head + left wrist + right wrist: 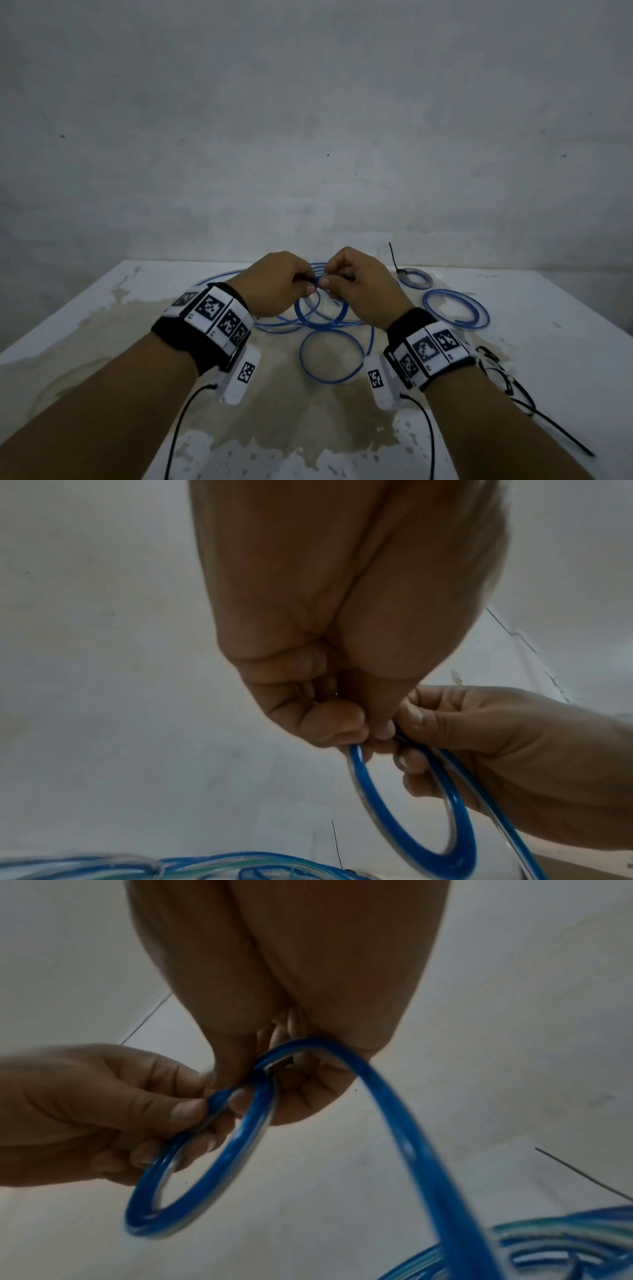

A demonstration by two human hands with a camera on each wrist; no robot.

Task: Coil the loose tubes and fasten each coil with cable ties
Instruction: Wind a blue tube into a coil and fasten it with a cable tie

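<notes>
Above the table's middle, my left hand (306, 283) and right hand (329, 279) meet fingertip to fingertip. Both pinch the top of a small blue tube coil (322, 317) that hangs below them. In the left wrist view the left hand (356, 734) grips the coil (404, 818) at its top, with the right hand (479, 750) beside it. The right wrist view shows the right hand (291, 1080) on the coil (205, 1167), while a loose length of the tube (428, 1150) trails down to a heap of blue tubes (548, 1245). Whatever lies inside the pinch is hidden.
On the stained white table (102, 325) lie loose blue tubes (219, 279), a single blue loop (331, 356) and a blue coil (455, 310). A grey coil (416, 277) with a black tie stands at the back right. Black cable ties (507, 380) lie at the right.
</notes>
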